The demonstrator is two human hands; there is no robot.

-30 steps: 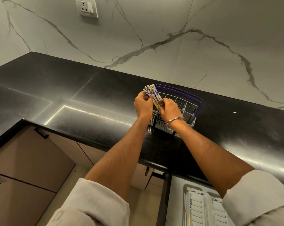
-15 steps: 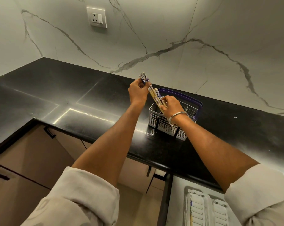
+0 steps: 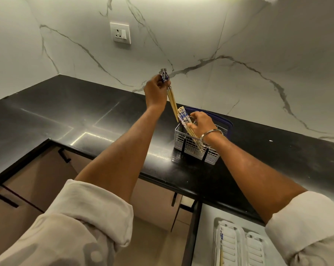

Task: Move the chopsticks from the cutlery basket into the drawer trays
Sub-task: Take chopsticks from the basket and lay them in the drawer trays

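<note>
Black stone countertop (image 3: 66, 120) carries the grey cutlery basket (image 3: 193, 144) near its front edge, above the open drawer, whose white drawer trays (image 3: 239, 246) already hold one chopstick. The left hand (image 3: 155, 92) pinches a few lifted chopsticks (image 3: 171, 100) by their patterned tops, tips just clear of the basket, probably to carry them down. The right hand (image 3: 201, 122) curls round the remaining bunch (image 3: 183, 117), which stands tilted inside the basket, apparently steadying it while the others come free.

Glossy black stone counter (image 3: 85, 120); grey plastic mesh basket (image 3: 183, 143); wooden chopsticks (image 3: 172, 102).
</note>
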